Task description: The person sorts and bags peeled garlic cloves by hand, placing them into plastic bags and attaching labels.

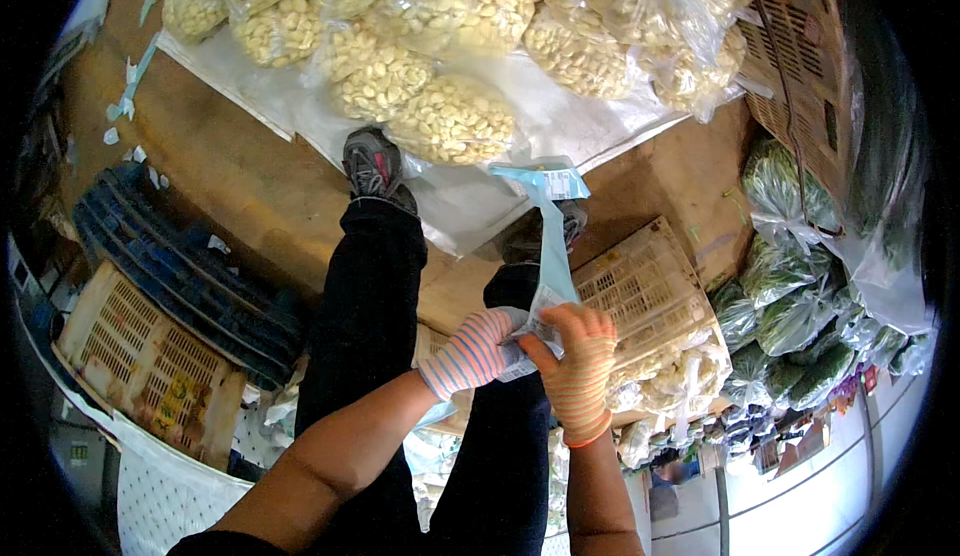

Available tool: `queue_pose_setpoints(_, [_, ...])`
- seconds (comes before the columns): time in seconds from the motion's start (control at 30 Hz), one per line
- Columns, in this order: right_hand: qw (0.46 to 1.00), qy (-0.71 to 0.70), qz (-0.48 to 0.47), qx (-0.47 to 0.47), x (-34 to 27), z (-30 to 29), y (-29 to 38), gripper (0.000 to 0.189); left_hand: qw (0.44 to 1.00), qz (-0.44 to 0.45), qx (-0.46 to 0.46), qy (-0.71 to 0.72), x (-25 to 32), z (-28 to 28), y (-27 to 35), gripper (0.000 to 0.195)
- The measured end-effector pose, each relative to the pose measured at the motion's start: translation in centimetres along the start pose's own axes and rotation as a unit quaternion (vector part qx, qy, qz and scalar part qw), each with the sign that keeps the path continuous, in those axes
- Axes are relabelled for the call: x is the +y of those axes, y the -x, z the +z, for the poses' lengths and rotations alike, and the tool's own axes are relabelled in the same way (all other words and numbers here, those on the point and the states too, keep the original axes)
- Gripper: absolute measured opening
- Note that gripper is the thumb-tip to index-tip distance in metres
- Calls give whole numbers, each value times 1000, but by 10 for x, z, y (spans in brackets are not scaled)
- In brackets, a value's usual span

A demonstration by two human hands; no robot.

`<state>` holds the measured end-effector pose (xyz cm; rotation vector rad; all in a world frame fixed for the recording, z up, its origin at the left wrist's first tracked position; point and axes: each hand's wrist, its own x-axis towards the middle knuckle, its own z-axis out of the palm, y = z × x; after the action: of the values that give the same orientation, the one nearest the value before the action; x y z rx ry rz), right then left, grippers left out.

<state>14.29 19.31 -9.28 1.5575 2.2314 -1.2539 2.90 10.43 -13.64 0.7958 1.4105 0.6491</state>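
Striped knit gloves cover both hands. My left hand (474, 349), in a pink and blue striped glove, grips a crumpled part of a light blue strip of printed labels (555, 237) above my right thigh. My right hand (576, 364), in an orange striped glove, pinches the same strip just beside it, thumb towards the left hand. The strip hangs down past my right shoe, and its far end, bearing a printed label, lies over the white sheet. Beyond my shoes, clear plastic bags of peeled pale cloves, seemingly garlic (457, 117), are heaped on the white sheet (465, 207).
A tan plastic crate (637, 286) stands right of my legs, with bagged pale produce beside it. Bags of green vegetables (787, 323) are piled at the right. Blue stacked crates (180, 271) and an upturned tan crate (142, 353) stand left. Blue scraps (131, 87) litter the floor.
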Motion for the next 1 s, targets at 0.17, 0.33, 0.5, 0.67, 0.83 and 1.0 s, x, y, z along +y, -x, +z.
queue_pose_setpoints(0.17, [939,-304,157,-16,15,12,9,6,999,-6,-32,-41,7,-3,1,31])
queue_pose_setpoints(0.33, [844,-364,376,121,70,-10,-13,9,993,-77,-84,-16,1,-4,1,22])
queue_pose_setpoints(0.5, [919,-180,237,259,65,15,-104,16,978,-106,-165,-73,3,-11,10,27])
queue_pose_setpoints(0.67, [963,96,50,248,65,91,-220,15,985,-95,-140,-20,4,-19,17,18])
queue_pose_setpoints(0.83, [956,225,-113,151,54,213,-233,35,957,-145,-251,0,12,-26,15,22])
queue_pose_setpoints(1.0, [970,200,-136,32,19,243,-159,52,966,-90,-243,-14,2,-13,39,19])
